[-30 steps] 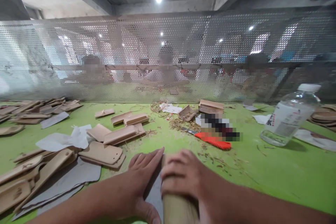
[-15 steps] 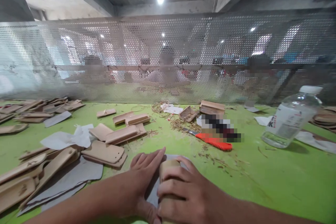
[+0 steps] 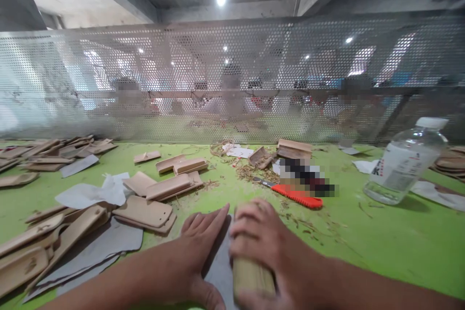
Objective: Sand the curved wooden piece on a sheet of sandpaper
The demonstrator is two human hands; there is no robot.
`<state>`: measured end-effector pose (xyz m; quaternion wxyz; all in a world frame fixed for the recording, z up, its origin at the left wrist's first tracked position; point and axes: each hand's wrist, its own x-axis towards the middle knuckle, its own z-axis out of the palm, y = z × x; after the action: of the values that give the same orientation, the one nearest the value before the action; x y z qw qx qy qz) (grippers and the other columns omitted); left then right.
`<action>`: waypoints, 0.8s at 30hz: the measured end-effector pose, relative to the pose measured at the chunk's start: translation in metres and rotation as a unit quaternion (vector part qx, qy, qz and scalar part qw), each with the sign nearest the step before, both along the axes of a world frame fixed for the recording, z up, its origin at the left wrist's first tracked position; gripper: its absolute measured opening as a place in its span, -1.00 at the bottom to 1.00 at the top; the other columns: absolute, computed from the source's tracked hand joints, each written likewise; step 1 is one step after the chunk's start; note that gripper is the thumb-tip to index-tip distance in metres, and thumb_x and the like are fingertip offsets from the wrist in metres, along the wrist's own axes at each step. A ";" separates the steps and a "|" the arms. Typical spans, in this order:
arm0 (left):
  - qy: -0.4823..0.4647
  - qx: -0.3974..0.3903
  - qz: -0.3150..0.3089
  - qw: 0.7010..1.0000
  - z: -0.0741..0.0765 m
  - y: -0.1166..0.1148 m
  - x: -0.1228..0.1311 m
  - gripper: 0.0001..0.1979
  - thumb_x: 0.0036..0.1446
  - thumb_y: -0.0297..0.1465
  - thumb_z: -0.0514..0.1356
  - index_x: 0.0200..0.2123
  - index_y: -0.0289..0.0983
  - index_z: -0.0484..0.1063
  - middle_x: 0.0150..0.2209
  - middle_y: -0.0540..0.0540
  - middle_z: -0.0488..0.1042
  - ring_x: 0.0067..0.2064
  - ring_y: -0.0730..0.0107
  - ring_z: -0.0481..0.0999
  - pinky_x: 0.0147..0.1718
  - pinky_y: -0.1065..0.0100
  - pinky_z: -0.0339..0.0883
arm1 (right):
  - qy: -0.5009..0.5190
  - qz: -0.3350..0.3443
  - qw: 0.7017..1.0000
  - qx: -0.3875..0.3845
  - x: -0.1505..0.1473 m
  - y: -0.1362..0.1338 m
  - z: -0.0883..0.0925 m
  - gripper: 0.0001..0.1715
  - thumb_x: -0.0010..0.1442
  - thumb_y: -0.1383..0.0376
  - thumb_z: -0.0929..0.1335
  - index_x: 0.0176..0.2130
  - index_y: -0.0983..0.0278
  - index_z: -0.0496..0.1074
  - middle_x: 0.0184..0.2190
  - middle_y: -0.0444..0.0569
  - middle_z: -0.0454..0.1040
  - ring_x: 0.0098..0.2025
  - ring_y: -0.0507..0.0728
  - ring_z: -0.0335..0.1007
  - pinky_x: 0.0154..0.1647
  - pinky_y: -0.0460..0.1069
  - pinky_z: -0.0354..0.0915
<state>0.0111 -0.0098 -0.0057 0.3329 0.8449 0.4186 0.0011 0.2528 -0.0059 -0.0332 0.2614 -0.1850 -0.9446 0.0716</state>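
Your right hand clamps the bamboo block over the grey sheet; your left hand, thumb spread, rests along the sheet. Too light a left hold could let it slide or crumple.

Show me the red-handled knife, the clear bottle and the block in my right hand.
Red-handled knife (image 3: 298,196): head view, on its handle.
Clear bottle (image 3: 402,165): head view, on its label.
Block (image 3: 252,277): head view, on its uncovered near part.
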 end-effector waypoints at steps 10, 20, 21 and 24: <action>-0.006 0.001 -0.008 1.000 -0.004 0.002 -0.002 0.52 -0.16 0.25 0.46 0.53 -0.28 -0.41 0.52 -0.45 -0.27 0.51 -0.35 -0.34 0.37 -0.35 -0.36 | -0.015 0.011 1.000 -0.011 0.003 -0.006 0.009 -0.75 0.23 0.16 0.43 -0.09 0.17 0.50 -0.04 -0.02 0.60 0.10 0.30 0.36 0.28 0.34 -0.05; -0.013 0.004 -0.011 1.000 -0.005 0.002 -0.002 0.50 -0.14 0.26 0.44 0.54 -0.24 -0.42 0.52 -0.45 -0.26 0.50 -0.37 -0.33 0.36 -0.38 -0.36 | -0.046 0.037 0.998 0.001 0.001 -0.005 0.013 -0.78 0.29 0.18 0.39 -0.07 0.17 0.50 0.00 -0.05 0.59 0.11 0.27 0.35 0.30 0.33 -0.07; -0.014 0.002 -0.009 1.000 -0.004 0.002 -0.002 0.50 -0.15 0.25 0.45 0.54 -0.24 -0.41 0.52 -0.44 -0.25 0.50 -0.37 -0.33 0.36 -0.37 -0.37 | -0.054 0.055 0.997 0.003 0.001 -0.006 0.013 -0.80 0.32 0.19 0.37 -0.07 0.16 0.49 0.01 -0.06 0.59 0.12 0.26 0.35 0.30 0.32 -0.07; -0.010 0.006 -0.006 1.000 -0.002 0.002 0.000 0.52 -0.16 0.24 0.46 0.54 -0.30 -0.39 0.52 -0.46 -0.23 0.51 -0.36 -0.31 0.37 -0.34 -0.34 | -0.036 0.001 0.999 -0.025 0.002 -0.007 0.013 -0.63 0.20 0.05 0.44 -0.08 0.22 0.51 -0.04 0.00 0.60 0.09 0.32 0.35 0.24 0.33 0.03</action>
<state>0.0106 -0.0079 -0.0077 0.3320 0.8492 0.4106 0.0100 0.2544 -0.0128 -0.0204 0.2228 -0.1933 -0.9513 0.0892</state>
